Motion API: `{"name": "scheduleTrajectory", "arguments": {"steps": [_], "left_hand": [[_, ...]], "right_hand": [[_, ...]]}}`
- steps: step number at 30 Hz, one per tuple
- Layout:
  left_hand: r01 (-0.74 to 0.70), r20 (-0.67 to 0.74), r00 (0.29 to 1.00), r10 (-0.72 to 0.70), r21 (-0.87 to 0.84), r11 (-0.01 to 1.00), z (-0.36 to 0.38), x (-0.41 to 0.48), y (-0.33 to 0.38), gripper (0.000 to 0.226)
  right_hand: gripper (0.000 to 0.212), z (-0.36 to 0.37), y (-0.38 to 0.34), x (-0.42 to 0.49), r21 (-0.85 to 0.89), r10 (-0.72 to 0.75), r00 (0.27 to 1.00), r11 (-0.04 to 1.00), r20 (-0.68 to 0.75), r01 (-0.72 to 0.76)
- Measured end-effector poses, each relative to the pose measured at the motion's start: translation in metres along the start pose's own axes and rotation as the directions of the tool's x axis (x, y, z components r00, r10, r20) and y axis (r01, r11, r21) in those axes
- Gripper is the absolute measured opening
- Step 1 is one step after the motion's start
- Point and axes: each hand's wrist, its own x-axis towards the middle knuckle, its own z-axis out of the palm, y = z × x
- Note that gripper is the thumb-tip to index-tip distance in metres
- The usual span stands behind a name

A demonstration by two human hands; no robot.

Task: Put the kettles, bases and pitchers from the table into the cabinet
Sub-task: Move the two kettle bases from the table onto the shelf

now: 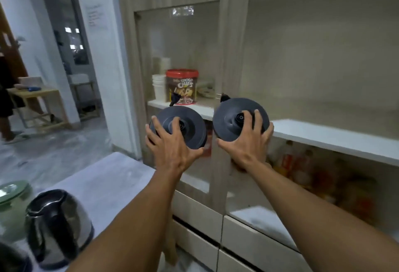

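My left hand (170, 144) grips one round black kettle base (190, 129), held up and tilted toward me in front of the cabinet's glass door (179, 51). My right hand (248, 144) grips a second black kettle base (233, 120) at the edge of the open white shelf (328, 137). A short cord with a plug sticks up behind each base. On the table (108, 183) at the lower left stands a steel kettle (58, 226) with a black handle. Beside it is a green-lidded pitcher (13, 198), partly cut off by the frame.
Behind the glass door are a stack of white cups (159, 87) and a red-lidded cereal tub (182, 87). Bottles (302, 163) stand blurred on the lower shelf at right. Drawers (216, 228) sit below. A person (6, 103) stands by a wooden table at far left.
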Motion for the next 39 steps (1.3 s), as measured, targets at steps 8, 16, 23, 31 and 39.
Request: {"name": "scheduleTrajectory", "arguments": {"steps": [8,16,23,31,39], "left_hand": [[-0.282,0.062,0.954,0.293,-0.142,0.949,0.029,-0.006,0.135,0.107],[-0.398,0.164,0.879,0.448,-0.264,0.879,0.104,0.014,0.270,0.112],[-0.391,0.320,0.831,0.454,-0.244,0.888,0.207,0.077,0.382,0.113],[-0.280,0.484,0.806,0.341,-0.194,0.940,0.318,0.147,0.464,0.118],[-0.219,0.597,0.729,0.335,-0.261,0.940,0.363,0.170,0.483,0.130]], "right_hand": [[0.114,-0.085,0.108,0.024,-0.212,0.244,0.955,0.938,-0.166,-0.276],[0.115,-0.115,0.226,0.084,-0.299,0.351,0.906,0.860,-0.238,-0.412],[0.110,-0.091,0.332,0.189,-0.258,0.537,0.830,0.789,-0.149,-0.557],[0.130,-0.040,0.437,0.290,-0.283,0.623,0.781,0.758,0.043,-0.588],[0.132,-0.023,0.456,0.310,-0.251,0.622,0.779,0.769,0.082,-0.588]]}}
